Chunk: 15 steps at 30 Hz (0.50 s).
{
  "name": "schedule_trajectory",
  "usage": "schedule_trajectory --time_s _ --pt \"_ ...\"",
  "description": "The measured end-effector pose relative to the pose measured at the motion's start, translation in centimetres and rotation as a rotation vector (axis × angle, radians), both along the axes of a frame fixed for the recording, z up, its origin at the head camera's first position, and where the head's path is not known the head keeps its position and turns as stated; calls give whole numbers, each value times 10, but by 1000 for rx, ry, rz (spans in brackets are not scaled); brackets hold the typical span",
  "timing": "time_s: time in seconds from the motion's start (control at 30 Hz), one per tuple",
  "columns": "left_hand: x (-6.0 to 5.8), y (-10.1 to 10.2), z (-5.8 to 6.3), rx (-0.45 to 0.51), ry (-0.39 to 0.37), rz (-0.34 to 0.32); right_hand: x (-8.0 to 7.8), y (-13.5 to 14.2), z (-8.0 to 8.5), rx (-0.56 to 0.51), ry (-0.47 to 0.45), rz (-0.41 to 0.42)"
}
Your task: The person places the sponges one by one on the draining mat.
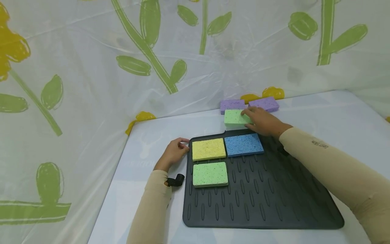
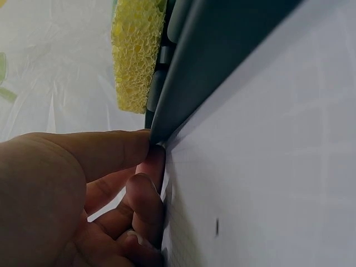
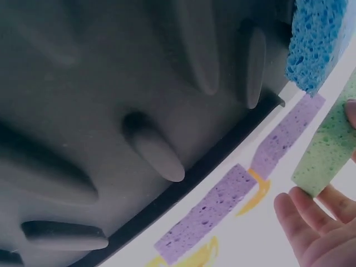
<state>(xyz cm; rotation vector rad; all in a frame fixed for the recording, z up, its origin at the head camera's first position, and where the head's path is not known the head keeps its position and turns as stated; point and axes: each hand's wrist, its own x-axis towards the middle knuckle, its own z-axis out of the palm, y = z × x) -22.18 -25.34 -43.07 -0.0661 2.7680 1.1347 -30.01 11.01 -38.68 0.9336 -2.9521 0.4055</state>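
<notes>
My right hand [image 1: 264, 121] grips a green sponge [image 1: 234, 117] just beyond the far edge of a dark drying mat [image 1: 259, 203]. In the right wrist view its fingers [image 3: 297, 228] curl about that green sponge [image 3: 328, 139], which looks raised off the table. My left hand [image 1: 175, 152] is at the mat's far left corner. The left wrist view has its thumb [image 2: 119, 149] and forefinger pinching the mat's rim [image 2: 167, 114]. On the mat lie a yellow sponge [image 1: 209, 149], a blue sponge [image 1: 244, 145] to its right and another green sponge [image 1: 210, 174] nearer me.
Two purple sponges, one at left [image 1: 232, 105] and one at right [image 1: 264, 104], lie on the white table [image 1: 329, 118] behind the mat. A white sheet [image 1: 91, 57] printed with flowers hangs along the table's far and left sides. Raised ridges cover the mat.
</notes>
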Motion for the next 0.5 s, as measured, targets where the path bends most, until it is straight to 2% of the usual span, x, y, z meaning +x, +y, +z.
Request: schedule_trajectory --time_s 0.27,0.5 --pt "-1 -1 -2 -1 -4 7 15 7 0 -26 19 43" --pt "0 -1 -1 0 -3 -3 26 15 2 -42 25 42"
